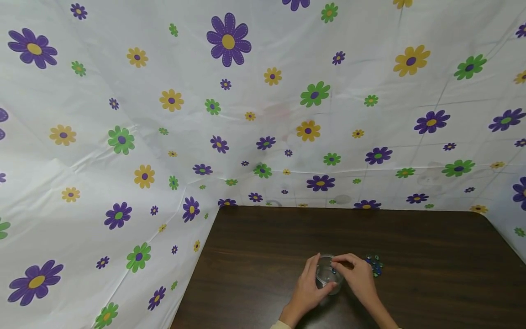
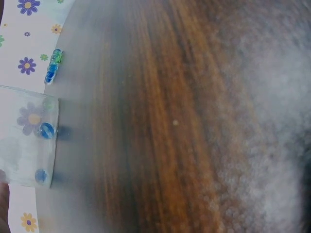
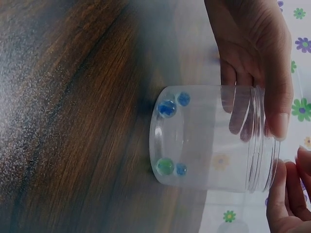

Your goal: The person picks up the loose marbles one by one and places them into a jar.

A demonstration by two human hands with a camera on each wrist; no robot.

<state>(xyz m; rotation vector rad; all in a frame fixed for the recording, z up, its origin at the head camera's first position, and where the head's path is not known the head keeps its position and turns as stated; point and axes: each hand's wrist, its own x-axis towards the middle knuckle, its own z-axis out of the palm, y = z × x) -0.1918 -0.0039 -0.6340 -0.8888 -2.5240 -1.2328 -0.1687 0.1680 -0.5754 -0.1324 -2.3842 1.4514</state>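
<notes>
A clear plastic jar (image 1: 328,275) with a ridged rim stands upright on the table. My left hand (image 1: 306,287) grips it from the left, thumb and fingers round its upper part. Several marbles, among them a blue marble (image 3: 167,108) and a green marble (image 3: 165,166), lie at the jar's bottom. My right hand (image 1: 358,277) is over the jar's right edge, its fingertips drawn together at the opening. I cannot tell whether a marble is between them. In the right wrist view, the right fingers (image 3: 286,194) appear beside the rim.
A small cluster of blue and green glass marbles (image 1: 375,266) lies on the dark wooden table (image 1: 263,256), just right of the right hand. White flower-patterned sheeting (image 1: 271,96) hangs behind the table and along its left side.
</notes>
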